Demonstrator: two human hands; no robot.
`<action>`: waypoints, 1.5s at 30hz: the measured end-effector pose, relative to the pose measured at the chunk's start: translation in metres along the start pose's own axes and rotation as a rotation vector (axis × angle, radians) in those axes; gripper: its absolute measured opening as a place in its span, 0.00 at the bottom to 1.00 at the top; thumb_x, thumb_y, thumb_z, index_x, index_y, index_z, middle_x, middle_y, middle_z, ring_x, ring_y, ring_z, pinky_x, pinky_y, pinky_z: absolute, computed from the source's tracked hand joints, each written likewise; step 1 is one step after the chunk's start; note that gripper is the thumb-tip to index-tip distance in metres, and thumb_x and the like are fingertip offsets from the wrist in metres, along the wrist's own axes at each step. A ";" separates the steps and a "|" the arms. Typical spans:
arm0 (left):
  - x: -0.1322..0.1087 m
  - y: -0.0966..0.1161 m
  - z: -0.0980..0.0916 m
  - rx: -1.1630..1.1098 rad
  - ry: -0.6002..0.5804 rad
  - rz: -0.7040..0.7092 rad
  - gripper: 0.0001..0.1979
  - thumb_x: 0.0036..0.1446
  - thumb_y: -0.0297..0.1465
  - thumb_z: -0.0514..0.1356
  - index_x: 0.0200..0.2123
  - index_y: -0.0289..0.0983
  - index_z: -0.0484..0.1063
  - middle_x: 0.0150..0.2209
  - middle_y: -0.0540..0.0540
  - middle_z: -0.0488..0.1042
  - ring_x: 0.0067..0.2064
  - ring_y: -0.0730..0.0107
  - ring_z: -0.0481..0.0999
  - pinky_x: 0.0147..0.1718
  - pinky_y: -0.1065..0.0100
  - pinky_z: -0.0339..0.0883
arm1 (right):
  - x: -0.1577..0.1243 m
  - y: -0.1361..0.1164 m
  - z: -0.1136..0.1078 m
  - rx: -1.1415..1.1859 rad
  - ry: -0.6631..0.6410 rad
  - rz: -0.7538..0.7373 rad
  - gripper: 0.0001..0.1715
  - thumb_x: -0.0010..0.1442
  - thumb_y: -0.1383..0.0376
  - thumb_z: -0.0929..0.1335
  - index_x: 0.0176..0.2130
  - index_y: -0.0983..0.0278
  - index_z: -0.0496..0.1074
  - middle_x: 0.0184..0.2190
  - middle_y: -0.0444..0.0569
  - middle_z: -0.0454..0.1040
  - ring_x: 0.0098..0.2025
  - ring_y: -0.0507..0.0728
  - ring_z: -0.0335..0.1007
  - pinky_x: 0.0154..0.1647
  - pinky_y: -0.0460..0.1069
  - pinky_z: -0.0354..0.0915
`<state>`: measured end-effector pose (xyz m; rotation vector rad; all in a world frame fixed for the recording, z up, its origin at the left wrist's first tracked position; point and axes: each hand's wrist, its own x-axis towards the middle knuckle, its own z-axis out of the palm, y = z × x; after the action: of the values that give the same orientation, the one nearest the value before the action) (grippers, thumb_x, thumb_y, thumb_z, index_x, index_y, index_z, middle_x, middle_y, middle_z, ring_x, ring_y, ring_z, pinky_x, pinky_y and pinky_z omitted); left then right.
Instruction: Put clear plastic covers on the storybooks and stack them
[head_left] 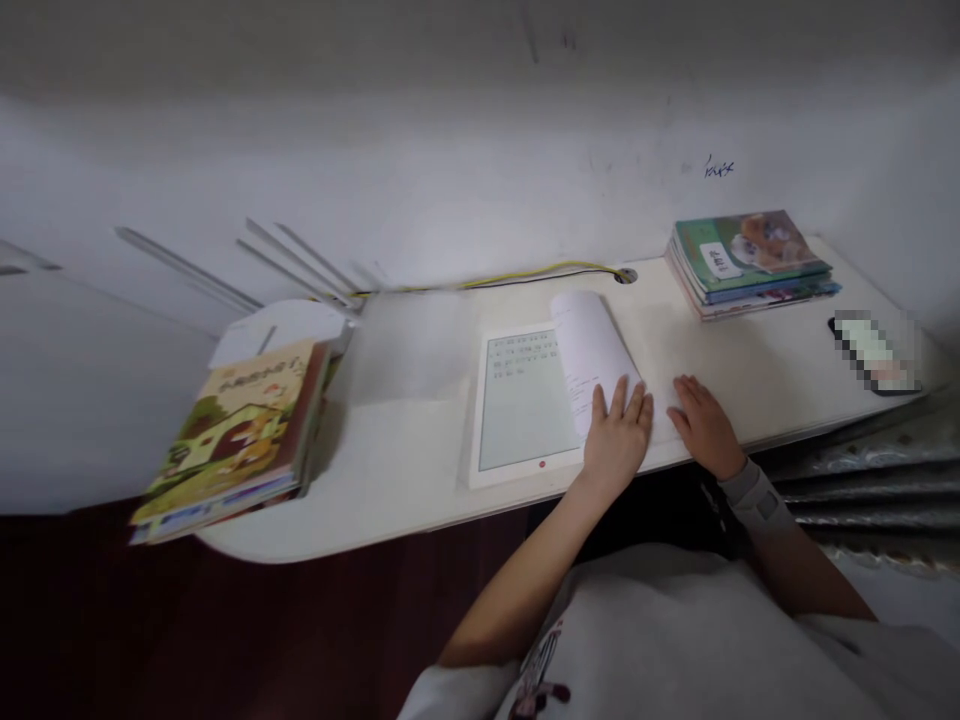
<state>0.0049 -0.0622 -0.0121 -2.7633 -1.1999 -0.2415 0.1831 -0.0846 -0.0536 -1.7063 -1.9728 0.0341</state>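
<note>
My left hand lies with its fingers stretched out on the lower part of a curled white sheet of paper. This paper has a few lines of print and covers the right side of a white-framed tablet. Rows of characters show at the top of the tablet's screen. To the right of the paper, my right hand rests flat on the white desk near its front edge, fingers out and holding nothing. A grey band circles the right wrist.
A stack of picture books sits at the desk's left end, beside a blurred white object. Another book stack stands at the back right, with a phone near the right edge. A yellow cable runs along the wall.
</note>
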 end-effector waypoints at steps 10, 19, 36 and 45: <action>0.017 0.010 -0.002 0.009 -0.057 0.028 0.22 0.67 0.27 0.45 0.60 0.33 0.65 0.62 0.37 0.64 0.65 0.47 0.59 0.61 0.37 0.50 | 0.000 0.000 -0.001 0.046 0.014 0.012 0.30 0.68 0.61 0.53 0.63 0.74 0.57 0.58 0.66 0.67 0.63 0.65 0.60 0.62 0.64 0.59; 0.019 0.017 -0.009 0.077 -0.036 0.183 0.21 0.65 0.21 0.46 0.57 0.22 0.66 0.60 0.31 0.67 0.62 0.58 0.65 0.61 0.59 0.59 | 0.001 -0.001 -0.002 0.091 0.070 0.022 0.31 0.69 0.57 0.53 0.62 0.72 0.60 0.56 0.65 0.69 0.61 0.65 0.63 0.60 0.65 0.61; 0.066 -0.044 -0.055 -0.192 -0.154 0.033 0.21 0.68 0.36 0.46 0.57 0.35 0.68 0.62 0.36 0.64 0.65 0.50 0.60 0.61 0.45 0.53 | 0.002 -0.007 -0.006 -0.055 -0.009 -0.015 0.23 0.67 0.63 0.56 0.55 0.67 0.69 0.58 0.62 0.67 0.63 0.65 0.59 0.61 0.63 0.59; 0.087 -0.068 -0.020 -0.107 -0.355 -0.219 0.27 0.65 0.39 0.48 0.64 0.33 0.58 0.69 0.34 0.47 0.69 0.32 0.38 0.58 0.32 0.50 | 0.002 -0.011 -0.007 -0.079 -0.004 -0.010 0.22 0.67 0.64 0.57 0.53 0.70 0.70 0.58 0.63 0.68 0.63 0.64 0.59 0.61 0.61 0.59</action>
<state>0.0116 0.0424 0.0276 -2.8456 -1.6186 0.1818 0.1757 -0.0868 -0.0427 -1.7469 -2.0097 -0.0448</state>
